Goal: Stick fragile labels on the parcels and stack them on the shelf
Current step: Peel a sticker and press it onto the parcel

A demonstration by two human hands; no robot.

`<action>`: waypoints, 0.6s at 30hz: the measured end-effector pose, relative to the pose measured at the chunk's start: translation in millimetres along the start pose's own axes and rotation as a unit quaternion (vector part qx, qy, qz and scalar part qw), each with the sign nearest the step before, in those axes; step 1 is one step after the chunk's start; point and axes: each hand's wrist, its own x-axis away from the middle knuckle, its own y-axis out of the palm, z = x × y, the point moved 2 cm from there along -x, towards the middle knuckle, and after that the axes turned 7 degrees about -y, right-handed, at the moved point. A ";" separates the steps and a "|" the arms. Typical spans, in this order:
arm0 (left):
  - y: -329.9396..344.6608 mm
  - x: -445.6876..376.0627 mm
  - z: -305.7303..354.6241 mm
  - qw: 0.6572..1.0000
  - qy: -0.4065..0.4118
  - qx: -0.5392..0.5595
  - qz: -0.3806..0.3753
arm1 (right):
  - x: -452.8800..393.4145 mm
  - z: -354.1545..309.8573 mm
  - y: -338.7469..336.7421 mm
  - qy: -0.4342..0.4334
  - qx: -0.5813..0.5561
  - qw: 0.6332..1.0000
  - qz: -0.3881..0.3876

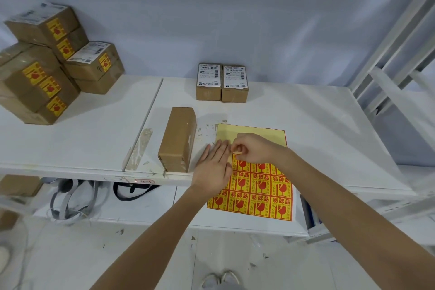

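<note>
The left hand (213, 167) is lying flat, fingers straight and together, pressing down the left edge of the label sheet (253, 186) on the desk (317, 125). The right hand (251, 149) is curling its fingers and pinching at the top of the printed rows, where a label is sitting at the fingertips; how far that label is lifting off cannot be told.

The sheet is lying flat near the desk's front edge, its long axis running front to back. Its far part is showing bare yellow backing, and its near part is carrying red-and-yellow fragile labels, with the near end overhanging the desk front.

Just left of the sheet, a plain brown parcel (179, 139) is lying with its long axis running front to back, one end at the desk's front edge. The left hand's fingers are reaching close to its right side.

At the back of the desk, two small parcels (222, 82) are standing side by side, touching, white shipping labels on top. On the far left, labelled parcels (47, 61) are sitting in a stack, yellow labels facing forward and right.
</note>
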 end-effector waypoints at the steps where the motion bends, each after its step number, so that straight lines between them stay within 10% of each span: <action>1: 0.5 0.1 -0.1 1.000 0.000 0.002 0.000 | 0.7 0.7 -0.3 -0.006 0.007 1.000 0.004; 18: 1.9 -0.5 -0.2 1.000 -0.008 0.003 -0.001 | 6.9 -1.0 6.0 -0.046 0.053 0.996 0.063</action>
